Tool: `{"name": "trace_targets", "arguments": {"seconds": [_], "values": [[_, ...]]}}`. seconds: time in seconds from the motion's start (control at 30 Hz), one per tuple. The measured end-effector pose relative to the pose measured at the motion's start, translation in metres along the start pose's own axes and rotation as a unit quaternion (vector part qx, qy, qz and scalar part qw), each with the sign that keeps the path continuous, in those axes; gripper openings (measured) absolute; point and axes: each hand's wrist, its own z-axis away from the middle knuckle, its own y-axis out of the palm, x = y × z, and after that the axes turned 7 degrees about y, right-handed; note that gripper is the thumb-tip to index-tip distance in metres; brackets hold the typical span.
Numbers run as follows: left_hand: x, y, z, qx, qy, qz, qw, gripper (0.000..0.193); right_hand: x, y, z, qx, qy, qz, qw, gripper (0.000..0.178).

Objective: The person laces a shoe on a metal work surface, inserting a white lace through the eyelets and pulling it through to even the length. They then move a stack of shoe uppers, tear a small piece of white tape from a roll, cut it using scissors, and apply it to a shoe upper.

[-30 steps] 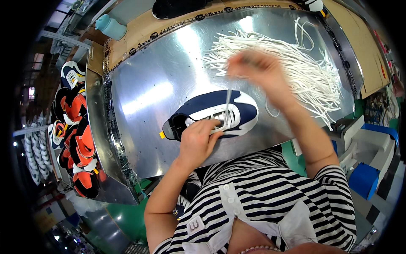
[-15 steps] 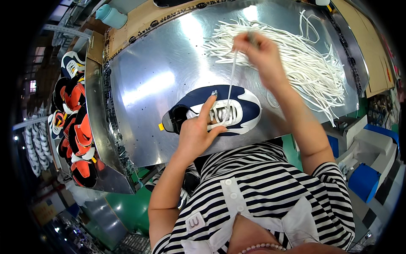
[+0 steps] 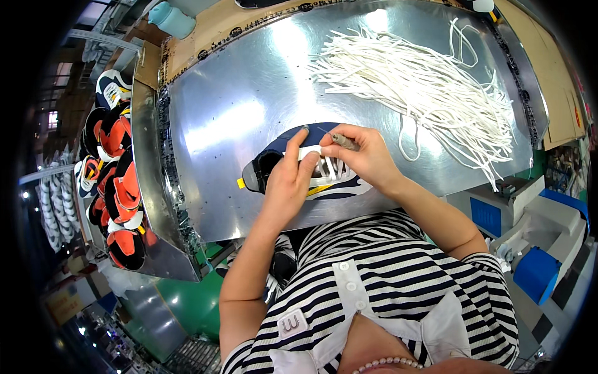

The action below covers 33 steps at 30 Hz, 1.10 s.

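One navy-white sneaker (image 3: 283, 163), partly laced; left hand (image 3: 288, 187) flat on it, right hand (image 3: 364, 156) pinching lace (image 3: 309, 151).

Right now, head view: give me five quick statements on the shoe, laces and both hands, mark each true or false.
1. The navy and white shoe lies on the shiny metal table. True.
2. The left hand rests on the shoe. True.
3. The right hand is empty. False: its fingers pinch a thin metal tool over the lacing.
4. The pile of white laces sits to the left of the shoe. False: it lies up and to the right of it.
5. Orange and black shoes are stacked off the table's left edge. True.
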Motion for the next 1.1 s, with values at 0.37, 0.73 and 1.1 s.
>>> {"name": "trace_targets", "arguments": {"seconds": [0.37,0.73,1.1], "values": [[-0.004,0.026,0.000,-0.160,-0.014,-0.060,0.985,0.042,0.008,-0.010,0.017,-0.078,-0.047,0.140,0.986,0.024],[-0.002,0.028,0.002,-0.163,-0.008,-0.042,0.986,0.044,0.016,-0.019,0.022,0.014,-0.077,0.335,0.939,0.011],[0.001,0.028,0.010,-0.170,0.007,0.063,0.983,0.045,0.031,-0.020,0.019,0.030,-0.110,0.426,0.897,0.012]]}}
